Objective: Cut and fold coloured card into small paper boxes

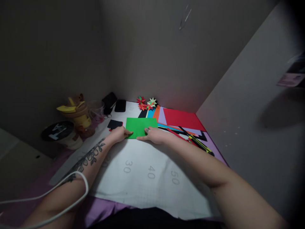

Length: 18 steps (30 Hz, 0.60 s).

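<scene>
Your left hand (120, 134) at eight o'clock and right hand (154, 135) at four have fingers on the green sheet (137, 125), at your twelve over the white mat (152, 194); whether either pinches its edge is hard to tell

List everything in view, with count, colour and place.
green sheet: 1, green, centre
paper stars: about four, red and pale, back
coloured sheets: several, mixed, back right
small papers: count unclear, black and red, left
tools: count unclear, yellow and black, right
dark objects: several, black, back left
cup: 1, clear, left
pot: 1, brown-yellow, left
tub: 1, black-lidded, left
numbered mat: 1, white, under sheets
cloth: 1, lilac, under mat
cable: 1, white, lower left
wall item: 1, pink-black, right
left grip: 1, bare, on green sheet
right grip: 1, bare, on green sheet
</scene>
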Motion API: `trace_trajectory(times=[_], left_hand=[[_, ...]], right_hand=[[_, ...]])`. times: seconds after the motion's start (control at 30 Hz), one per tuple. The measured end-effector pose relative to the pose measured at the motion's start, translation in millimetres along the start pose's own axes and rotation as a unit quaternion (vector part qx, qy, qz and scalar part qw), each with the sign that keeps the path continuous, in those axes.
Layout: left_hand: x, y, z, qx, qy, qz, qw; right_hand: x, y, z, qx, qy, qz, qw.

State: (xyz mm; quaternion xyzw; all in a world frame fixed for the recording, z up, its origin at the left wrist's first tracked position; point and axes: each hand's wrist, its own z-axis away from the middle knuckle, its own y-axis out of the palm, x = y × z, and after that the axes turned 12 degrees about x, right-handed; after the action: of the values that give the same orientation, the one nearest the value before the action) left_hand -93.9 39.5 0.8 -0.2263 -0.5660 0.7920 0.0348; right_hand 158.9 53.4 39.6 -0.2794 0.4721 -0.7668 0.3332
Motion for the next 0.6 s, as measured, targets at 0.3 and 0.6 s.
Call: trace_trajectory(times=[0.3, 0.6], left_hand=[[15, -1, -4, 0.041, 0.071, 0.104, 0.991], [11, -2, 1, 0.027, 0.072, 0.109, 0.991]], right_hand=[[17, -13, -39, 0.011, -0.038, 0.02, 0.999], [31, -12, -56, 0.012, -0.027, -0.048, 0.998]])
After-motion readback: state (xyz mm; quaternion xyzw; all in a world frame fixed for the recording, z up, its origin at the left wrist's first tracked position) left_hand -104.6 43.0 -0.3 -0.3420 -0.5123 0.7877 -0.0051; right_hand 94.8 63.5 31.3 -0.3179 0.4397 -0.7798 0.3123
